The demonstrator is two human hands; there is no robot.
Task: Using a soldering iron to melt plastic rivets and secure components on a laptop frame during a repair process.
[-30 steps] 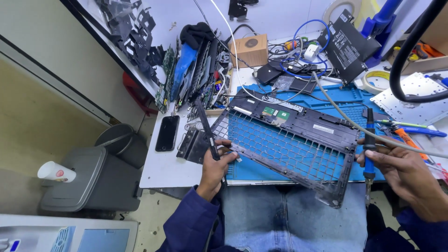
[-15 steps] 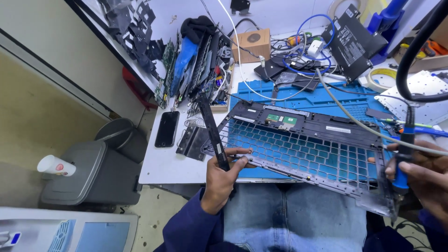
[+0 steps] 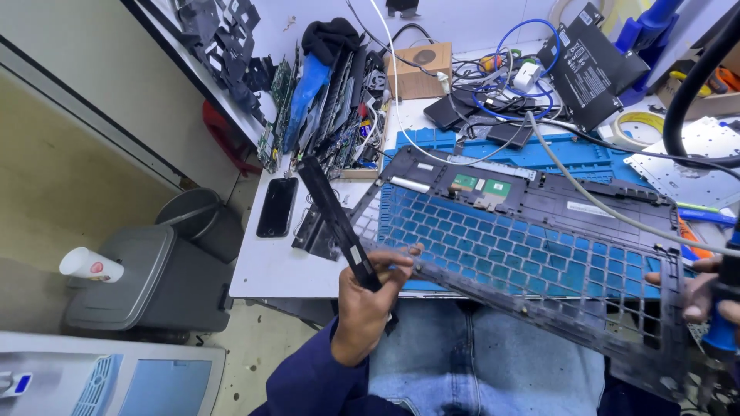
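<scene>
My left hand grips a long black strip part together with the near left edge of a dark laptop keyboard frame, whose empty key grid shows the blue mat underneath. The frame is tilted up off the white bench. My right hand at the far right edge holds the frame's right corner and a blue-handled tool. A grey cable runs across the frame.
A black phone lies on the white bench left of the frame. Circuit boards and parts, a cardboard box, a black battery pack and tangled cables crowd the back. Grey bins stand on the floor at left.
The keyboard frame has been lifted and tilted further toward me. My left hand shifted right along its near edge with the black strip; my right hand moved out toward the right edge.
</scene>
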